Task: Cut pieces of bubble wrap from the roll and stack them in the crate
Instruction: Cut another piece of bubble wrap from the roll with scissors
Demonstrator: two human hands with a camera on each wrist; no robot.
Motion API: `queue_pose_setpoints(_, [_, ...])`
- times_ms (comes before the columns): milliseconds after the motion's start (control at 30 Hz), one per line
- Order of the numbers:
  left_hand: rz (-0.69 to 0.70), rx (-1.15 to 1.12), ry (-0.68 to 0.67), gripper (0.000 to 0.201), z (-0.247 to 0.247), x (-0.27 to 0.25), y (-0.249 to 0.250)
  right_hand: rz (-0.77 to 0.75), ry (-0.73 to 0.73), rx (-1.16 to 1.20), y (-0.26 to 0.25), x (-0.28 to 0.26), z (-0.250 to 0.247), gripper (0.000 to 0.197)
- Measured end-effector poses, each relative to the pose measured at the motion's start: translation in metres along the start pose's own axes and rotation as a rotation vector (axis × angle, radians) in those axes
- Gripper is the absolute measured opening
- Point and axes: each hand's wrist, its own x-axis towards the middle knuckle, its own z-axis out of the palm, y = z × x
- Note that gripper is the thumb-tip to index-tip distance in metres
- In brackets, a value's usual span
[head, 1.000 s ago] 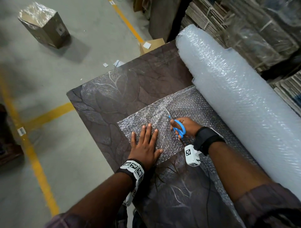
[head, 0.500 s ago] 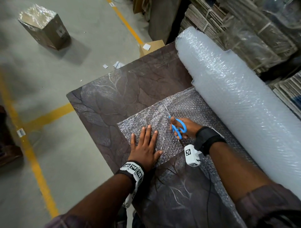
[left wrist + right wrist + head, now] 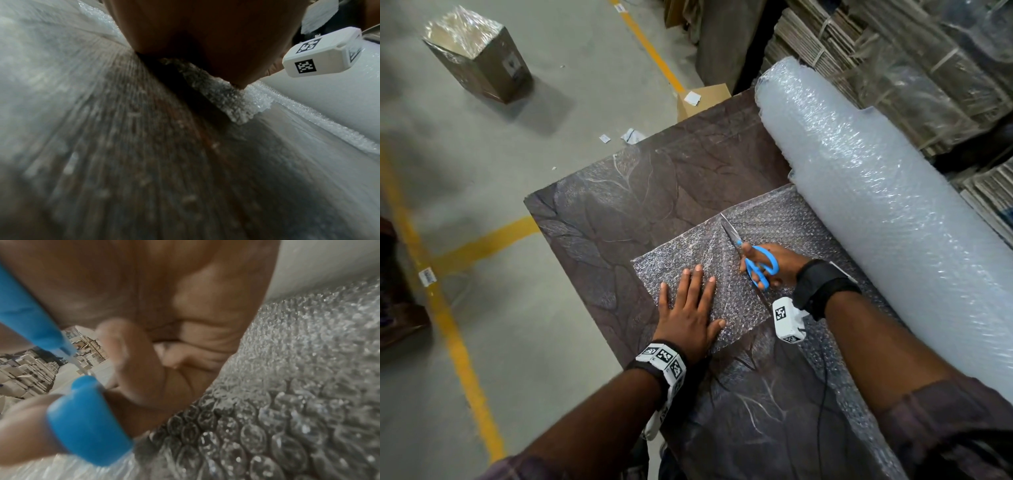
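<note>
A large roll of bubble wrap [image 3: 887,192] lies along the right side of a dark leaf-patterned table [image 3: 640,198]. An unrolled sheet [image 3: 777,219] spreads from it toward me. My left hand [image 3: 688,308] lies flat on the sheet's left portion [image 3: 661,270], fingers straight, pressing it down. My right hand [image 3: 774,263] grips blue-handled scissors [image 3: 758,265]; their blades [image 3: 729,231] point away from me along a cut in the sheet. The right wrist view shows fingers through the blue handle loops [image 3: 86,421] above the bubbles [image 3: 287,402]. No crate is in view.
A wrapped cardboard box [image 3: 479,54] stands on the concrete floor at the far left. Yellow floor lines [image 3: 448,308] run left of the table. Bundled flat cardboard stacks [image 3: 893,51] sit behind the roll. A small carton [image 3: 702,99] lies past the table's far edge.
My right hand has advanced the scissors a little farther away along the cut. The left hand stays flat on the sheet in the same place.
</note>
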Motion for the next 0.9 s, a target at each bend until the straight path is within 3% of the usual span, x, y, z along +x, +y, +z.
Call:
queue_pose_setpoints(200, [0.007, -0.005, 0.003, 0.078, 0.0, 0.0, -0.001, -0.007, -0.026, -0.062, 0.009, -0.007, -0.006, 0.103])
queue_pose_setpoints(533, [0.011, 0.013, 0.018, 0.078, 0.003, -0.004, -0.004, -0.025, 0.023, 0.05, -0.002, 0.007, 0.002, 0.099])
queue_pose_setpoints(800, [0.007, 0.002, 0.017, 0.078, 0.002, -0.003, -0.003, -0.042, 0.065, 0.128, -0.003, 0.02, 0.007, 0.092])
queue_pose_setpoints(900, [0.005, 0.003, 0.016, 0.078, 0.002, -0.004, -0.003, -0.071, 0.051, 0.131, -0.005, 0.02, 0.008, 0.081])
